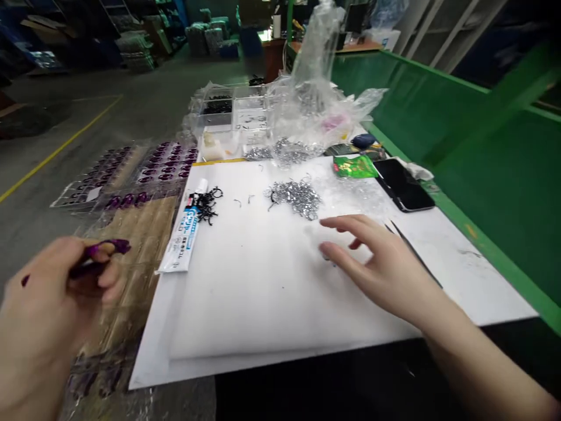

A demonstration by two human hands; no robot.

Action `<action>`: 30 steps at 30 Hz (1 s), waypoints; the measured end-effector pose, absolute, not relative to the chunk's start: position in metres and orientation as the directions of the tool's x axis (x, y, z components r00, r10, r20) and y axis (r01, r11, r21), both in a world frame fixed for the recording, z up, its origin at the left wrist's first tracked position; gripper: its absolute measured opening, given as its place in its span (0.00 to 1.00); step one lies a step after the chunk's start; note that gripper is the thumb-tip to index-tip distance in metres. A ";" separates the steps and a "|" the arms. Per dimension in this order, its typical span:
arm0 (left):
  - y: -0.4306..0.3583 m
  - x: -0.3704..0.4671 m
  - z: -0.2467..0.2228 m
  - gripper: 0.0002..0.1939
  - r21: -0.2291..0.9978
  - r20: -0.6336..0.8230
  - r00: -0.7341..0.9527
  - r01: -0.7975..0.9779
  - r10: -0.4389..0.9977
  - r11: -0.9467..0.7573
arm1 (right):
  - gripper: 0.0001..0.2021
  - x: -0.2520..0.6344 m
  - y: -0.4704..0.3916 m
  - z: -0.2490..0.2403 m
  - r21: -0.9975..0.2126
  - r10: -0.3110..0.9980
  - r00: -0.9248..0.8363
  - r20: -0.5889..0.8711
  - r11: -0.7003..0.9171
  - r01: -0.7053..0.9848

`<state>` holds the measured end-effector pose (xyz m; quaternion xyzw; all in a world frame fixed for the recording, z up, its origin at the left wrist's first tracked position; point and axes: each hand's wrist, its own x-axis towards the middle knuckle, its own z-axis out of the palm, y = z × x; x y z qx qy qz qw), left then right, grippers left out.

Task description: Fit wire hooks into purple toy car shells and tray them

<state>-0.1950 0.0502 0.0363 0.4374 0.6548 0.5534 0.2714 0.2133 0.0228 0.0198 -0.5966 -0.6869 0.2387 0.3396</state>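
At the left, my left hand (61, 292) is closed round a small shiny purple piece (114, 245), above a brown tray (140, 234). My right hand (372, 257) hovers over the right part of the white foam sheet (245, 292), thumb and fingers apart, holding nothing. Beyond its fingertips lies a pile of small silvery parts (300, 199). A bunch of black curved parts (208, 204) rests by the upper end of a white and blue tube (180, 237) along the sheet's left edge.
Purple pieces (169, 161) fill trays at the left. Clear plastic bags (315, 88) and a divided box (249, 111) stand at the back. A green packet (355, 166), a phone (405, 186) and dark tweezers (414, 254) lie at the right, near a green barrier (473, 134).
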 end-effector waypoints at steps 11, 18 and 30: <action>-0.007 -0.005 0.023 0.28 0.779 -0.462 -0.228 -0.567 0.857 0.269 | 0.14 0.208 0.035 0.008 -0.990 0.990 0.042 0.136 0.134 0.054; 0.009 0.026 0.025 0.23 0.821 -0.250 0.061 -0.516 0.966 0.245 | 0.09 0.226 0.036 0.029 -0.748 1.000 0.011 0.009 0.014 -0.664; -0.002 0.031 0.004 0.09 0.998 0.060 -0.047 0.016 0.997 -0.059 | 0.29 0.232 0.025 0.051 -0.686 0.980 -0.130 0.152 0.010 -0.727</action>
